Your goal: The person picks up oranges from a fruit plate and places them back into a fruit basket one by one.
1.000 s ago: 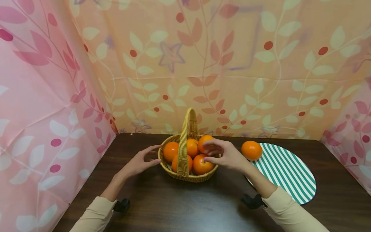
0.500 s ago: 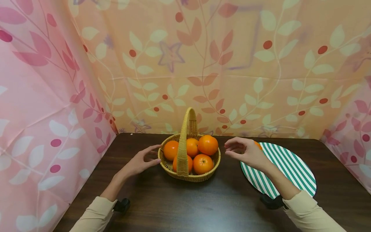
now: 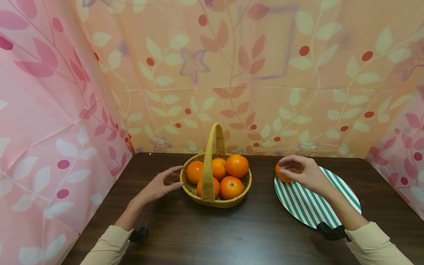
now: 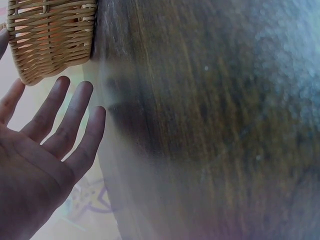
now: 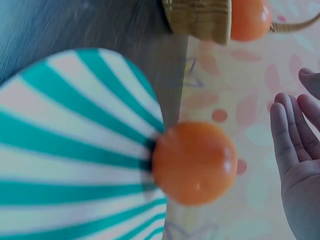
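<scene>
A yellow wicker basket point(image 3: 225, 203) with a tall hoop handle holds several oranges point(image 3: 237, 165). My left hand point(image 3: 162, 185) is at the basket's left side, its thumb and fingers extended to the rim; the left wrist view has the fingers spread by the woven wall point(image 4: 52, 37). To the right, a single orange point(image 3: 281, 174) sits at the far left edge of a green-and-white striped oval mat point(image 3: 306, 206). Over it hovers my right hand point(image 3: 306, 173), partly covering it. In the right wrist view, a gap separates the hand point(image 5: 302, 160) from that orange point(image 5: 195, 162).
A dark wooden table point(image 3: 212, 235) bears the basket and mat. Floral cloth point(image 3: 232, 73) hangs behind the far edge and along both sides. Both wrists wear a black camera mount point(image 3: 139, 235) under beige sleeves point(image 3: 106, 244).
My right hand has withdrawn from above the oranges in the basket and moved right to the lone orange on the mat. My left hand has stayed in place.
</scene>
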`<state>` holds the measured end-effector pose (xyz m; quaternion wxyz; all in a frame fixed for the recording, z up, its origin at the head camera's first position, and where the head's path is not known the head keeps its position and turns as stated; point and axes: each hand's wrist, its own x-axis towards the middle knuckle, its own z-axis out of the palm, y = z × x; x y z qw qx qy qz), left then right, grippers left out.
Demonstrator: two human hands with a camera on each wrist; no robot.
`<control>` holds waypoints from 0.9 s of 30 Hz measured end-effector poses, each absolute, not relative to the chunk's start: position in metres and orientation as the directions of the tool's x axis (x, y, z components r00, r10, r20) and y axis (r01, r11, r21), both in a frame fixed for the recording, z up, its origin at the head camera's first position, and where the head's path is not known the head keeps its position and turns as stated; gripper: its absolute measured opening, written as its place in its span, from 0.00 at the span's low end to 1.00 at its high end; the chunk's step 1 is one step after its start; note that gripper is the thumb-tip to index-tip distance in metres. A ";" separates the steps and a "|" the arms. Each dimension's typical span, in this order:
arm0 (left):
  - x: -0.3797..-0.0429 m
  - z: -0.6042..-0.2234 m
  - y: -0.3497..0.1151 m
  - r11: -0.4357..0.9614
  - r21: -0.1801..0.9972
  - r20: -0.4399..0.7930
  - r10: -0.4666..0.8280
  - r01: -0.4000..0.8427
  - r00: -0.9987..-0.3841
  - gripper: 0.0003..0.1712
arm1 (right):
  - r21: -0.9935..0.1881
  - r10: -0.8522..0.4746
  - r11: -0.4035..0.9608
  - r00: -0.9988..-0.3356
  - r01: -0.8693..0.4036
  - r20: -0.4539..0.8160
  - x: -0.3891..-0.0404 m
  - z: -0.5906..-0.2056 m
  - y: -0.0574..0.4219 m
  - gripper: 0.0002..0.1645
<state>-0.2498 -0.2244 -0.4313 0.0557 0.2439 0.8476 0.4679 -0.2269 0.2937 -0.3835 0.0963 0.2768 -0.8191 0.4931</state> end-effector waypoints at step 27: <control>-0.248 -0.431 -0.225 0.446 0.820 0.128 0.467 0.358 -0.875 0.36 | -0.734 -0.325 0.535 -0.904 -0.418 0.278 -0.243 -0.401 0.357 0.42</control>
